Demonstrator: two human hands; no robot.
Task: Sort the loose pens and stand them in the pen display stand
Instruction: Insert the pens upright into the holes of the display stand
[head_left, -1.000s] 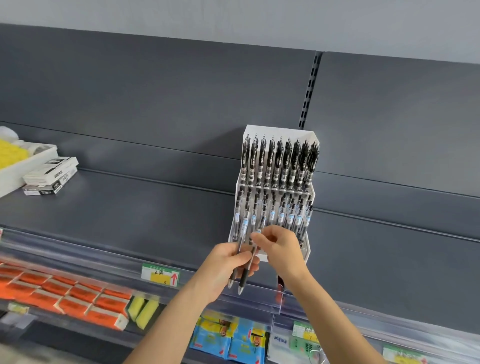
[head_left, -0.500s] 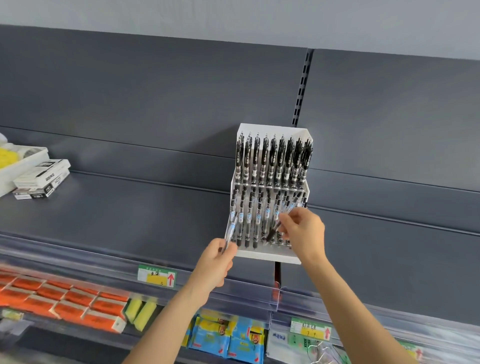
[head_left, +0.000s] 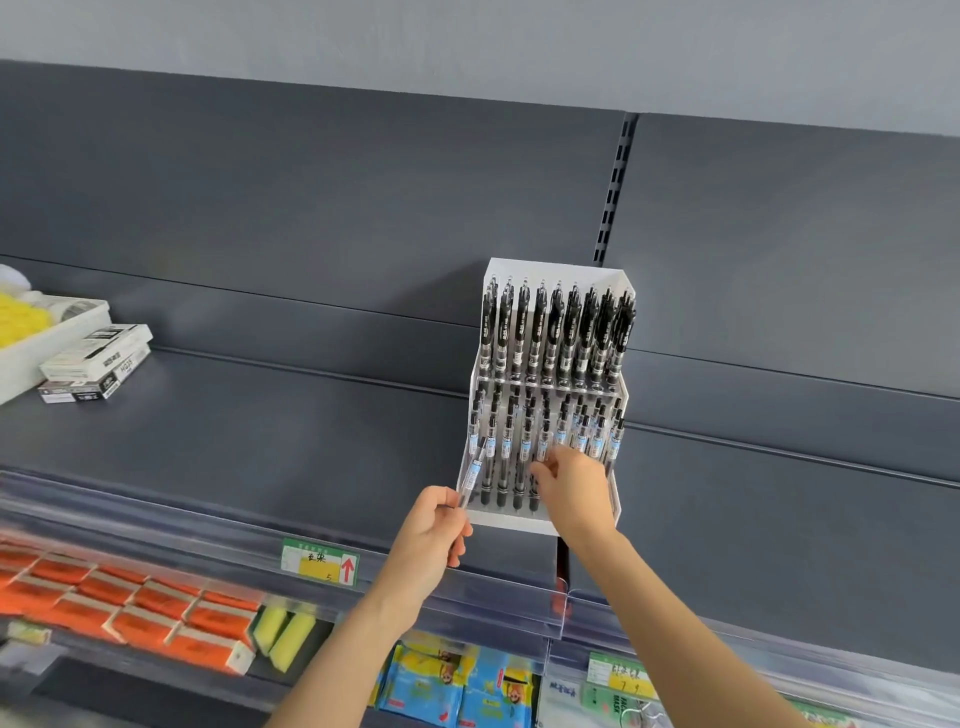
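Observation:
A white two-tier pen display stand stands on the dark grey shelf. Black pens fill its upper row, and clear pens with blue labels stand in the lower row. My left hand is just below the stand's left front corner. It pinches one clear pen that slants up towards the stand's left side. My right hand reaches into the middle of the lower row. Its curled fingers pinch a pen there, and the hand hides most of that pen.
A white tray with yellow items and stacked pen boxes sit at the shelf's far left. A clear shelf lip carries a price tag. Below lie orange packs, yellow sponges and blue packets.
My right hand took a pen from my left hand, carried it to the lower row, then moved down and left along it. My left hand keeps one pen.

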